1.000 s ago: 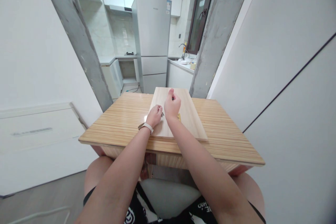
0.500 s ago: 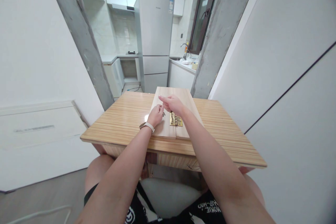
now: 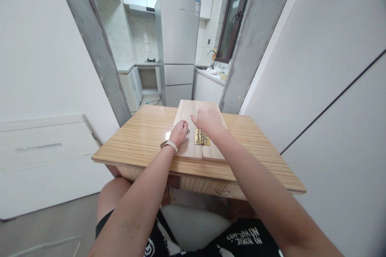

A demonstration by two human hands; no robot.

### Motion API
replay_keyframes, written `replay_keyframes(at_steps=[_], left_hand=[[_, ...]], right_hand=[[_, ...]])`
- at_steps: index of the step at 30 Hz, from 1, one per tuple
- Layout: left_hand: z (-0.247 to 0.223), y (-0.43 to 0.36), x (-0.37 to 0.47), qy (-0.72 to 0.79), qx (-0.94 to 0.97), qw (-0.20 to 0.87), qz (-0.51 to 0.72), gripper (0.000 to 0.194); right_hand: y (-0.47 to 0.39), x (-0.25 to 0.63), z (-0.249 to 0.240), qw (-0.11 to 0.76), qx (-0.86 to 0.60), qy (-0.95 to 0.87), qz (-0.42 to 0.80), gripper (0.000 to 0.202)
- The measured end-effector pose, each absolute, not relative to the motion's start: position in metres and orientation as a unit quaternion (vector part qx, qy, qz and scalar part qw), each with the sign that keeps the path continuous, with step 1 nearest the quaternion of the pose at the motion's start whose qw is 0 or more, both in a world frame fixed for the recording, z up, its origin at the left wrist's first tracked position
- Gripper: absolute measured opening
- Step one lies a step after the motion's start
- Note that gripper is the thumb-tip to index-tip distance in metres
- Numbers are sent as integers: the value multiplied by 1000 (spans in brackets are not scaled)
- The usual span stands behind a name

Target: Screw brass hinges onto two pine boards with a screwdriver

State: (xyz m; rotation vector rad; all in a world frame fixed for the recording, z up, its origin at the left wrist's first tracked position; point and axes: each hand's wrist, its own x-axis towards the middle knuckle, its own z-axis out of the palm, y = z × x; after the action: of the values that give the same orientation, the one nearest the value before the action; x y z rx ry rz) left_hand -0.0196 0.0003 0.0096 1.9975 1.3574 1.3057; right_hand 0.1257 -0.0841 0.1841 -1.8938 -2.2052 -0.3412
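Note:
Two pale wooden boards (image 3: 189,150) lie side by side on the table, their long edges meeting. A brass hinge (image 3: 202,137) rests open across the seam, its knuckle along the joint. On the left board, my left hand (image 3: 180,131) is closed with its fingertips pinched; whatever it holds is hidden. Small dark pieces, perhaps screws (image 3: 188,131), show right beside its fingers. Just beyond the hinge, my right hand (image 3: 210,120) hovers over the boards, slightly blurred. Its fingers are curled in and the thumb points left; any small thing inside is out of sight.
The wood-grained table (image 3: 135,136) has a drawer with a handle (image 3: 222,192) at its front edge, above my knees. Walls and grey pillars (image 3: 99,48) flank both sides. A fridge (image 3: 177,40) and sink counter (image 3: 211,76) stand behind.
My right hand has moved right, away from my left hand, and its fingers have curled in further. My left hand, the boards and the hinge stay where they were.

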Motion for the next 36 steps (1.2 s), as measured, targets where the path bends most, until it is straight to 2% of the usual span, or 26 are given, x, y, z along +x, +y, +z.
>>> replay_keyframes(at_steps=[6,20,28,36], left_hand=[[10,-2,-20,485,715,191,466,28],[9,-1,-20,486,717,190,462,28],[8,0,-19,483,713,194,470,26],[8,-1,-19,486,715,194,463,27]], right_hand=[[-80,129,197,47,-624,-775,-88,38],[-77,127,210,-62,-563,-823,-46,30],[-77,130,204,-34,-571,-814,-101,51],[-73,128,198,-29,-564,-816,-126,33]])
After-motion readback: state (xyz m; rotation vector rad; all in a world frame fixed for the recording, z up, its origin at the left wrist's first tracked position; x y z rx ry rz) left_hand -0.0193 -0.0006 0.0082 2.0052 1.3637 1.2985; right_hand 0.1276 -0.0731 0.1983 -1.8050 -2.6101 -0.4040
